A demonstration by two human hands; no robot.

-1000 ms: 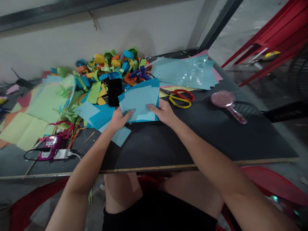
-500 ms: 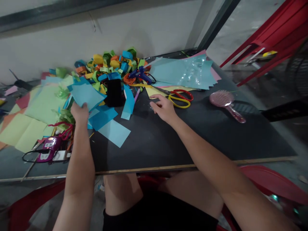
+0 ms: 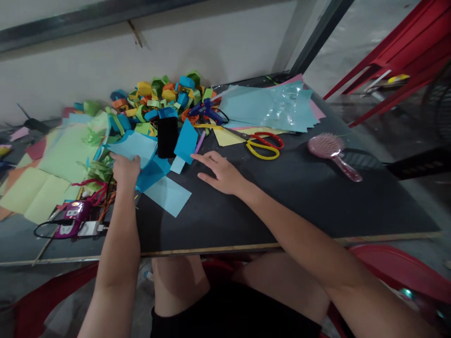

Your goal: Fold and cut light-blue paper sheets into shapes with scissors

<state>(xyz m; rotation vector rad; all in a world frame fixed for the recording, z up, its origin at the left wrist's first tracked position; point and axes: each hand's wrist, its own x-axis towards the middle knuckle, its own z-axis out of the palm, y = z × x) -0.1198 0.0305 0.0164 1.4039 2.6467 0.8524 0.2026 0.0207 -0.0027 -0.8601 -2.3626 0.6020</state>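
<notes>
My left hand [image 3: 124, 167] is closed on a stack of light blue paper sheets [image 3: 133, 143] at the left of the black table [image 3: 282, 197]. My right hand [image 3: 219, 172] hovers open, fingers stretched out, over the table just right of a small blue paper piece [image 3: 185, 139] that leans by a black phone [image 3: 167, 136]. Another blue sheet [image 3: 167, 195] lies flat in front of both hands. Darker blue sheets [image 3: 152, 171] lie under the held stack.
A heap of coloured paper loops [image 3: 160, 96] and a blue glue gun [image 3: 204, 109] sit at the back. Red-and-yellow scissors [image 3: 263, 142], a pink hairbrush [image 3: 333, 149] and shiny blue sheets [image 3: 271, 104] lie right. Green paper [image 3: 52, 169] and a magenta device [image 3: 70, 217] are left.
My left hand carried the blue stack from the table's middle to the left and lowered it. My right hand let go and moved left toward the small blue piece.
</notes>
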